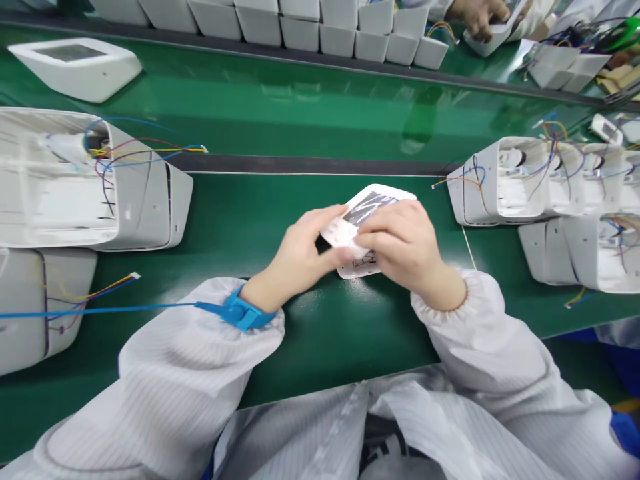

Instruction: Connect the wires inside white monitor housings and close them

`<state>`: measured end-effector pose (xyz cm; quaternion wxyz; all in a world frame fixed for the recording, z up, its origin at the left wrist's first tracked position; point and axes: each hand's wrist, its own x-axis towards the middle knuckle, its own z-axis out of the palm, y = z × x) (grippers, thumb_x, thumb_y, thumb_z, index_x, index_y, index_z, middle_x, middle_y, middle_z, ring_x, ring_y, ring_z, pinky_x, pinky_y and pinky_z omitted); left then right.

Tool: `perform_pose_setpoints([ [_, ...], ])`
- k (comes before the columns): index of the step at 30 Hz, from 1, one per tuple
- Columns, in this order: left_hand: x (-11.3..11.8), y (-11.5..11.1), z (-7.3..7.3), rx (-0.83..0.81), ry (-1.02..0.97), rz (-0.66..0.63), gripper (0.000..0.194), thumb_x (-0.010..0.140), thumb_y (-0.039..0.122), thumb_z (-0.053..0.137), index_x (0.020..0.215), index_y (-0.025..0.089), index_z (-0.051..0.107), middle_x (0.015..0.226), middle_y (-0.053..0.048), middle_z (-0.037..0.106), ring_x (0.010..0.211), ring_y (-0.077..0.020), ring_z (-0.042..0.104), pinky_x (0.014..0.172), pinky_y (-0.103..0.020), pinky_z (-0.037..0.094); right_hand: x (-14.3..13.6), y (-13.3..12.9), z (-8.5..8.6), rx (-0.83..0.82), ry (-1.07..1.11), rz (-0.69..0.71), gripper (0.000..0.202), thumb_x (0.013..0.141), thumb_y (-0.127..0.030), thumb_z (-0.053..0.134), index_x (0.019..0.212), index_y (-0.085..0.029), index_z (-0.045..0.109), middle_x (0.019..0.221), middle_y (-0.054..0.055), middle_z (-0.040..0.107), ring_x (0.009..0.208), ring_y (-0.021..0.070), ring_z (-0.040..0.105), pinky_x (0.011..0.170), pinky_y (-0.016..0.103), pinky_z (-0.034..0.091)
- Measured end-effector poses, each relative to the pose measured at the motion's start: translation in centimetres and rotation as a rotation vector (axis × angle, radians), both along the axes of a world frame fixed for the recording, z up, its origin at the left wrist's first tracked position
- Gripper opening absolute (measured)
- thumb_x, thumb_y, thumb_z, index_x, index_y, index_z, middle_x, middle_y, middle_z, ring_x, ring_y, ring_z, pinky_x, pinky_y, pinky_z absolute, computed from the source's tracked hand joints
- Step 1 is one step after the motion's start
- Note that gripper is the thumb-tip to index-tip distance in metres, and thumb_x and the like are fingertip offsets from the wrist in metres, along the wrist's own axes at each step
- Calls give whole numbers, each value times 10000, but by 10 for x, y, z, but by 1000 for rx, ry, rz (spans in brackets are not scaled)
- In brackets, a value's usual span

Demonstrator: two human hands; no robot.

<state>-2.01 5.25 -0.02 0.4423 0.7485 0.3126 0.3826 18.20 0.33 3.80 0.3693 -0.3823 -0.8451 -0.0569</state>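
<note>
In the middle of the bench lies a white panel (385, 192) with rounded corners and a shiny grey display window (367, 208). My left hand (307, 250), with a blue wrist strap (245, 310) on its wrist, pinches a small white piece (341, 235) between thumb and fingers over the panel's left side. Bent over the panel from the right, my right hand (404, 247) has its fingertips drawn together against the edge of that piece. Whatever sits between those right fingertips is hidden, and part of the panel is covered by both hands.
Open white housings with loose wires stand at left (150, 193) and right (473, 193). A white cover with a window (95, 73) lies on the raised green strip. Behind are stacked white casings (300, 30) and a co-worker's hand (480, 17). A blue cord (100, 313) runs left from my strap.
</note>
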Motion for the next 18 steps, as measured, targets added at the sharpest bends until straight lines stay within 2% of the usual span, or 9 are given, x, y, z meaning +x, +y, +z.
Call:
perform_pose_setpoints([
  [2,3,-4,-2,21,116,-49,1063,613,745,782,1472,197,479,1465,-166,536,1326,-410,487,1157,-575,331,-4,0,-1,15,-122,54,206,995,-196,517,856,-264,654,940,-32,723,972,165,650,937,401,451],
  [3,5,-6,-3,15,144,-46,1108,608,732,793,1504,195,425,1481,-173,513,1336,-419,468,1156,-590,319,-4,0,0,9,-146,62,192,995,-201,524,872,-268,656,962,-35,723,1021,172,646,1006,420,430],
  [6,6,-7,-6,-36,162,-10,967,764,664,701,1524,173,360,1487,-189,479,1357,-410,437,1157,-600,303,6,5,4,-88,-44,-47,119,989,-323,567,1052,-285,661,1153,14,698,1228,243,576,1130,505,363],
  [8,6,-5,-9,-54,92,-16,943,799,608,684,1536,160,304,1495,-202,444,1369,-398,426,1167,-587,302,18,11,4,-189,126,-141,313,978,-454,572,1223,-262,605,1309,79,626,1298,283,529,1095,515,411],
  [10,6,-4,-10,-41,-40,-41,1003,752,539,754,1540,171,254,1512,-207,394,1386,-390,414,1177,-555,313,30,17,0,-293,278,-173,389,987,-474,546,1282,-222,550,1293,110,622,1207,261,592,978,445,499],
  [12,6,-5,-8,-4,-178,-68,1047,692,468,820,1526,209,242,1529,-196,351,1413,-383,388,1185,-523,326,36,21,-4,-417,284,-168,278,978,-401,573,1169,-201,590,1108,73,681,999,209,656,847,358,521],
  [14,6,-8,-5,29,-257,-86,1038,666,423,845,1503,237,260,1536,-184,334,1432,-373,364,1194,-510,326,35,19,-7,-524,142,-170,137,929,-315,647,981,-189,642,936,29,684,846,175,639,762,312,486],
  [16,6,-11,-2,34,-284,-99,963,670,417,841,1463,224,330,1522,-185,355,1434,-372,362,1204,-509,320,29,13,-5,-550,-50,-184,71,898,-236,676,856,-180,671,908,29,676,818,170,600,729,308,438],
  [18,4,-14,-2,-9,-299,-144,878,683,435,830,1416,194,411,1503,-192,388,1423,-380,383,1216,-509,314,20,4,1,-475,-228,-201,105,897,-167,650,805,-179,698,938,53,670,855,193,563,714,329,386],
])
